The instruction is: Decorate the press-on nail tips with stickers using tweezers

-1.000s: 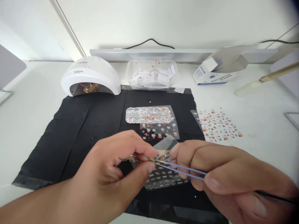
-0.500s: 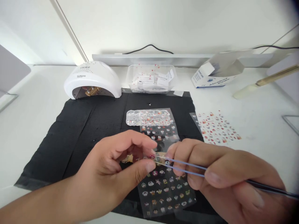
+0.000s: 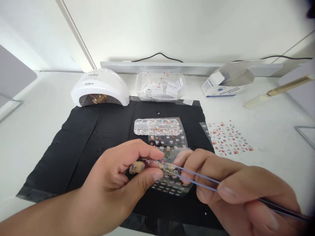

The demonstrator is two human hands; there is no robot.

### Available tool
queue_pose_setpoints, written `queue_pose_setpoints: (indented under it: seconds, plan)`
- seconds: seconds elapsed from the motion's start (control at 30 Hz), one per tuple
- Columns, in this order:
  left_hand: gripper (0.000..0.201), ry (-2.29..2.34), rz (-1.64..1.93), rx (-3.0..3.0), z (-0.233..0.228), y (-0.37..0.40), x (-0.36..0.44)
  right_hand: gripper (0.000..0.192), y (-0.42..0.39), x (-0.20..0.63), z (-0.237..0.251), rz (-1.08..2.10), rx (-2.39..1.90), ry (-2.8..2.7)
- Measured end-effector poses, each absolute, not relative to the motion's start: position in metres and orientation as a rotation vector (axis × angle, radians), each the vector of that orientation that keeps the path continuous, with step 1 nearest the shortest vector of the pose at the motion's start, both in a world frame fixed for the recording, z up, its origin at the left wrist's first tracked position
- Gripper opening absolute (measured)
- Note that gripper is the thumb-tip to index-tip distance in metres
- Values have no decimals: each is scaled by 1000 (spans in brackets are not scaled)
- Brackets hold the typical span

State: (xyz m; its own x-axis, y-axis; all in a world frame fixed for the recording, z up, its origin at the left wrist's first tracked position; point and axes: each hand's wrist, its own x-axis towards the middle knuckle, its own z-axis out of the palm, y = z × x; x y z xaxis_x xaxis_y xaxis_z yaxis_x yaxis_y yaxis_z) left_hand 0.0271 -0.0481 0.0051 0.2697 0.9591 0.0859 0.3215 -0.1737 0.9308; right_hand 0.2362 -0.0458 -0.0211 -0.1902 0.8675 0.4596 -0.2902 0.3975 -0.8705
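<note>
Between thumb and curled fingers, my left hand grips a clear sticker sheet dotted with small cartoon figures. The sheet is tilted up from the mat. My right hand is closed around blue tweezers, whose tips point left at the sheet beside my left fingertips. Its forward fingers also meet the sheet's right edge. Whether the tips pinch a sticker is too small to tell. A tan piece with a clear, shiny end shows behind my left thumb, partly hidden.
On the black mat lies a clear compartment case with another sticker sheet over it. Behind stand a white nail lamp, a plastic tub of packets and an alcohol pad box. A brush and stickers lie right.
The sticker sheet's lower part has lifted off the mat and tilted up, baring the black surface. Both hands keep their hold, and the tan piece shows more. The view has shifted slightly.
</note>
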Motion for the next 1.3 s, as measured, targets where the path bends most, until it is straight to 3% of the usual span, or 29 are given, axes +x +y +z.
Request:
queue_pose_setpoints:
  seconds: [0.23, 0.63, 0.9, 1.03, 1.3]
  plan:
    - [32, 1214, 887, 1742, 2, -50, 27, 19, -46, 244, -28, 1093, -560, -1448]
    - [11, 1167, 844, 1846, 12, -46, 28, 19, -48, 251, -30, 1122, -535, -1530]
    - [13, 1095, 830, 1887, 13, -44, 27, 26, -46, 236, -19, 1205, -577, -1316]
    - [16, 1019, 846, 1913, 11, -44, 27, 19, -42, 235, -16, 1211, -574, -1317]
    - [16, 958, 875, 1924, 10, -44, 25, 33, -40, 238, -14, 1222, -539, -1339]
